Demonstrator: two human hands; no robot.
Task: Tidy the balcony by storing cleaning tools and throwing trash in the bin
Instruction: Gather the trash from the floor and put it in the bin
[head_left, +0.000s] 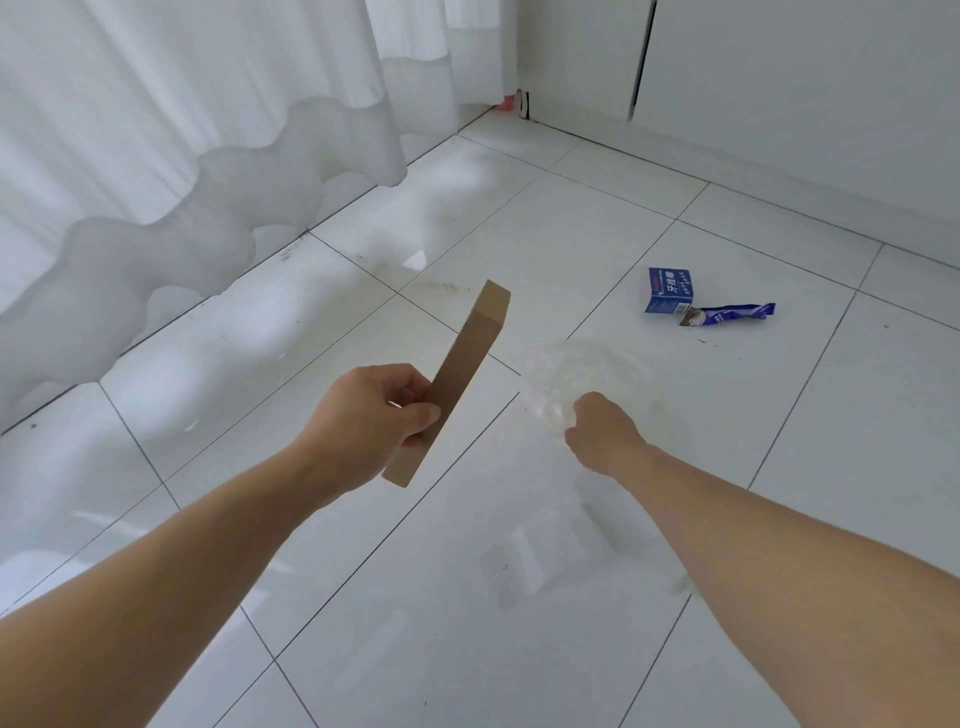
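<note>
Two bare hands in view over a white tiled floor (597, 249). Left hand (371, 415) closed around the lower part of one flat brown cardboard box (460, 374), thumb on the near face, fingers wrapped behind; box held off the floor, tilted, its long axis running up and away. Right hand (602, 434) curled shut on one crumpled clear plastic bag (576, 371), which bulges out above the knuckles; bag blurred and see-through, so its edges are hard to trace. Two pieces of trash lie on the floor well beyond the right hand: one blue-and-white carton (669, 291) and one blue snack wrapper (727, 315), torn end touching the carton. White sheer curtain (182, 130) hangs along the left. White cabinet doors (779, 78) at the far wall.
</note>
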